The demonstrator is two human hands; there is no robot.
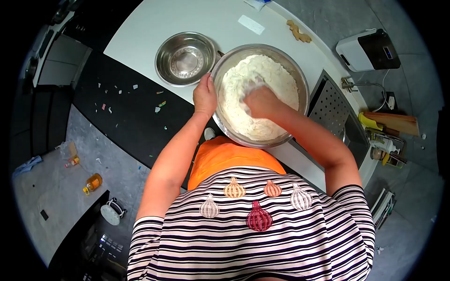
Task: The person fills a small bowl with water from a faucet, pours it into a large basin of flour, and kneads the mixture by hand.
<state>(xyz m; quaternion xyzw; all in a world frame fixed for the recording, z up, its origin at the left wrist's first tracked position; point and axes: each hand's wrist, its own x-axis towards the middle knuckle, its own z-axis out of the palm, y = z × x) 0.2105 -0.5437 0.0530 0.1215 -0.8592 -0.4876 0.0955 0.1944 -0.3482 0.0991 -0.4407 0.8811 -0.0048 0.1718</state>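
Observation:
A large steel mixing bowl [303,89] holds a heap of pale flour [276,77], rough and clumpy in places. My left hand [205,96] grips the bowl's left rim, with the thumb up at the edge. Inside the bowl, my right hand [261,100] is down in the flour left of its middle. Its fingers are blurred and partly covered by flour, so their pose is unclear. A smaller steel bowl [185,58] stands just left of the big one, with only shiny metal visible inside.
Both bowls stand on a white counter [136,30]. A ginger root [298,32] lies near its back edge. To the right are a sink with a perforated cover [330,105], a faucet [370,85] and a white-and-black appliance [368,50]. An oil bottle [93,182] is on the floor.

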